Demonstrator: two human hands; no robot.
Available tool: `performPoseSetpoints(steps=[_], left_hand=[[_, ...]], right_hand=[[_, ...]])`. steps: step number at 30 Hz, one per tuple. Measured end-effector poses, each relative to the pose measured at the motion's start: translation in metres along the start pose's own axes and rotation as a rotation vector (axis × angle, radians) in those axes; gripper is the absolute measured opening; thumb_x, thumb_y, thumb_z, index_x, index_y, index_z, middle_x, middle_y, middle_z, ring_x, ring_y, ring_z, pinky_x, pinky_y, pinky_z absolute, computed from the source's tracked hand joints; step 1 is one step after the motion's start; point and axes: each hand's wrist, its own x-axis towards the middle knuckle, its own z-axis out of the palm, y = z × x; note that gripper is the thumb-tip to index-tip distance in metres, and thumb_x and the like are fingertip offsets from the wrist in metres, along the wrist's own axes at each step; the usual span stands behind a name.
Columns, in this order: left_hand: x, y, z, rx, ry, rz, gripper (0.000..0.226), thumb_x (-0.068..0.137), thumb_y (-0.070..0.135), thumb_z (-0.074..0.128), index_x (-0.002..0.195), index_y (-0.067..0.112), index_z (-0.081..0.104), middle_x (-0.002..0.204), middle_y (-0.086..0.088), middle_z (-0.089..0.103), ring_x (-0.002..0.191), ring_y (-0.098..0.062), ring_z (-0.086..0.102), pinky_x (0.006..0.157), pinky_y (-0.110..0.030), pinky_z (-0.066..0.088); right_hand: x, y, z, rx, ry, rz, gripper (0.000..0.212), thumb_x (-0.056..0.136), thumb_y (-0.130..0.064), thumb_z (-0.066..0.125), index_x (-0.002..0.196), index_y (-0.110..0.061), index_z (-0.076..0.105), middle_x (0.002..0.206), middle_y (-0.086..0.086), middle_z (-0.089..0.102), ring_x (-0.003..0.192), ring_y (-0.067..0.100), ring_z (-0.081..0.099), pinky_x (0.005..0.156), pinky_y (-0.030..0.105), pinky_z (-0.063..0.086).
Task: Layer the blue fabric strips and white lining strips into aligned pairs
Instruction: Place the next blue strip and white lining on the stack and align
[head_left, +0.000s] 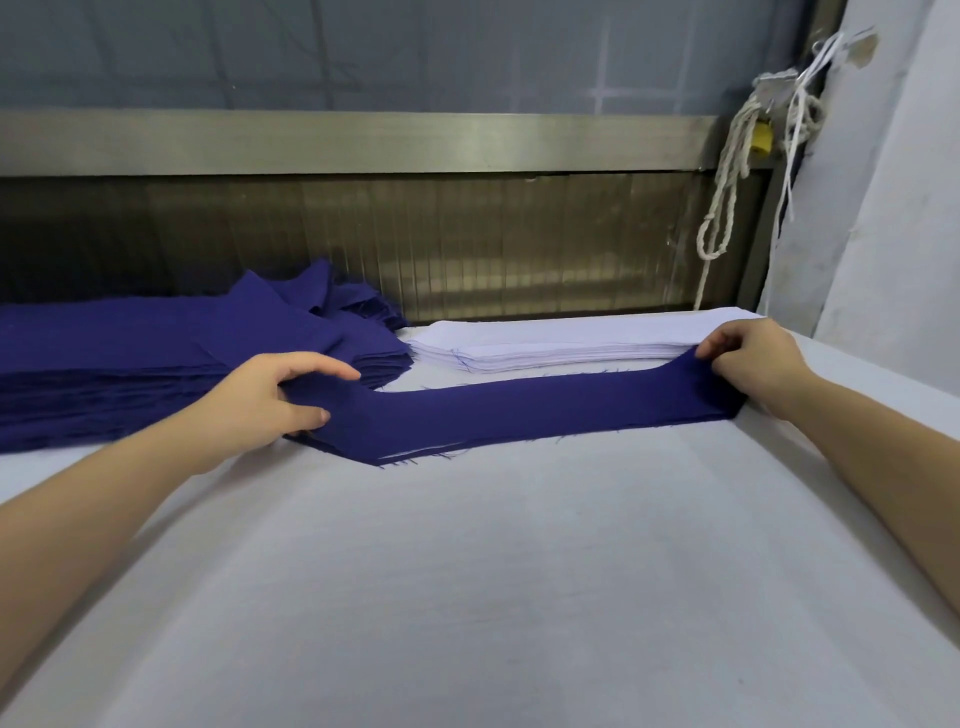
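Observation:
A long blue fabric strip (519, 410) lies stretched across the white table (467, 597), on top of a low pile of paired strips; a thin white edge shows under its front rim. My left hand (270, 400) pinches the strip's left end between thumb and fingers. My right hand (748, 358) grips the raised right end with curled fingers. A thick stack of blue strips (156, 358) sits at the back left. A stack of white lining strips (571, 340) lies at the back, just behind the held strip.
A metal rail and ribbed panel (467, 244) run along the table's far edge. White cords (727, 197) hang from a post at the back right. A pale wall (883, 208) rises at the right.

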Motion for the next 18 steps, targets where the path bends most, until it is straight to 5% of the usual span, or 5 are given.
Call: performPoseSetpoints(steps=[3,13,18], left_hand=[[0.0005,0.0000,0.0003,0.016,0.022,-0.007,0.037,0.081,-0.007,0.065,0.096,0.028,0.068,0.052,0.019,0.061,0.038,0.000,0.050,0.039,-0.008,0.035],[0.0012,0.0017,-0.0004,-0.045,0.027,-0.062,0.030,0.081,0.005,0.070,0.099,0.029,0.067,0.041,0.002,0.056,0.034,-0.004,0.042,0.043,-0.014,0.037],[0.0011,0.0051,0.0009,-0.105,0.028,-0.087,0.032,0.081,0.003,0.069,0.103,0.026,0.066,0.040,0.003,0.055,0.033,-0.004,0.040,0.039,-0.014,0.034]], right_hand=[[-0.0009,-0.0014,-0.0006,0.012,0.056,-0.020,0.033,0.078,0.015,0.041,0.078,-0.007,0.065,0.084,0.009,0.059,0.082,0.023,0.050,0.057,0.023,0.035],[0.0003,-0.0007,-0.0033,0.012,0.107,-0.008,0.035,0.077,0.015,0.038,0.077,-0.010,0.063,0.084,0.008,0.057,0.080,0.025,0.049,0.052,0.021,0.033],[0.0012,-0.0008,-0.0058,0.011,0.115,0.011,0.036,0.078,0.016,0.037,0.079,-0.009,0.063,0.087,0.009,0.057,0.083,0.026,0.049,0.064,0.029,0.037]])
